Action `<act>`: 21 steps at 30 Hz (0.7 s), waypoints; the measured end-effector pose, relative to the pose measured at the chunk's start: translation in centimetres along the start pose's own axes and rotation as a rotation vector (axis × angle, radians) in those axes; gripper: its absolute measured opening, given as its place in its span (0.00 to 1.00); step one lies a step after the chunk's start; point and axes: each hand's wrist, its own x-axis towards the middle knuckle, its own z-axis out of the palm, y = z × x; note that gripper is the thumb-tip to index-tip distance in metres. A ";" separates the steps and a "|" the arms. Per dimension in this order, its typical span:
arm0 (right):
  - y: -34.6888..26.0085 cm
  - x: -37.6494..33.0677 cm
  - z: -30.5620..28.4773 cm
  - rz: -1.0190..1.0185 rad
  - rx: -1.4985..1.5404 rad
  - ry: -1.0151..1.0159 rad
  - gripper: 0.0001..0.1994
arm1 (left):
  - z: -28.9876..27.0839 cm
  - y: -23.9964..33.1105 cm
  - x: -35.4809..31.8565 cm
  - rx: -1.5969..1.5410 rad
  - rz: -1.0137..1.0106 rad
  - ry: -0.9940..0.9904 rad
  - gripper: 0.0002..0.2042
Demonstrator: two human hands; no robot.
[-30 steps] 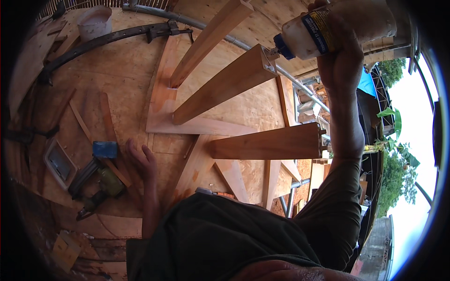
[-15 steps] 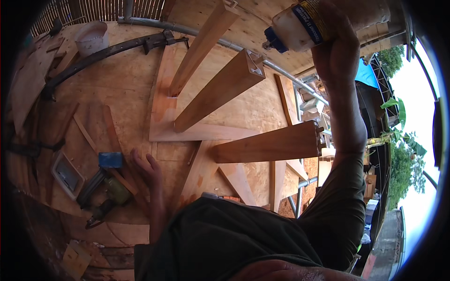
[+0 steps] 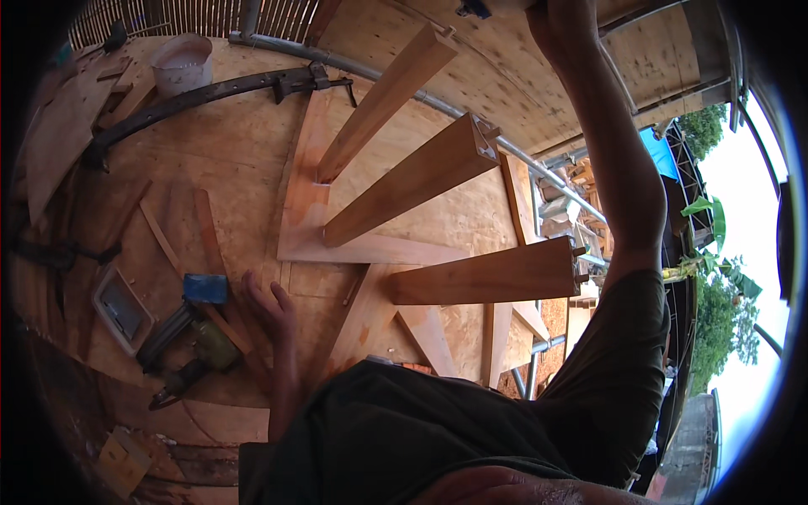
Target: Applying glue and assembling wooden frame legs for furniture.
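At the top edge my right hand [image 3: 566, 25] is raised and closed on a glue bottle [image 3: 502, 5]. Only its lower part and blue cap [image 3: 474, 9] show; the rest is cut off. My left hand [image 3: 272, 305] holds nothing, its fingers apart, low over the plywood surface beside some wood strips. Between the two hands, tapered wooden legs rise toward me: a far one [image 3: 383, 108], a middle one [image 3: 408, 183] and a near one [image 3: 484, 271]. White glue [image 3: 487, 152] shows at the middle leg's tenoned end. A flat wooden piece [image 3: 379, 250] lies at their bases.
A long bar clamp [image 3: 202, 97] lies at the far left, near a white bucket [image 3: 183, 69]. Left of my left hand are a blue block [image 3: 204, 289], a green power tool [image 3: 215, 347] and a pale tray [image 3: 124, 311]. A metal pipe [image 3: 438, 103] runs along the far edge.
My right hand has lifted the glue bottle up and slightly left, mostly out of the picture. The view has shifted a little; my left hand keeps its pose.
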 end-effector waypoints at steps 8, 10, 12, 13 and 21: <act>2.4 0.6 0.1 0.093 -0.048 0.025 0.12 | 0.1 0.2 0.3 -0.033 -0.017 0.009 0.22; 2.6 0.0 0.5 0.084 -0.038 -0.005 0.11 | 0.0 0.1 0.1 -0.030 -0.022 0.015 0.22; 2.7 -0.3 0.7 0.130 -0.028 -0.028 0.11 | -0.2 0.3 0.2 -0.008 -0.014 0.013 0.22; 2.8 -0.3 0.6 0.130 -0.028 -0.029 0.11 | -0.1 0.2 0.1 -0.008 -0.014 0.013 0.22; 2.2 -1.1 0.7 0.053 -0.045 -0.048 0.11 | -0.1 0.2 0.1 -0.014 -0.010 0.020 0.22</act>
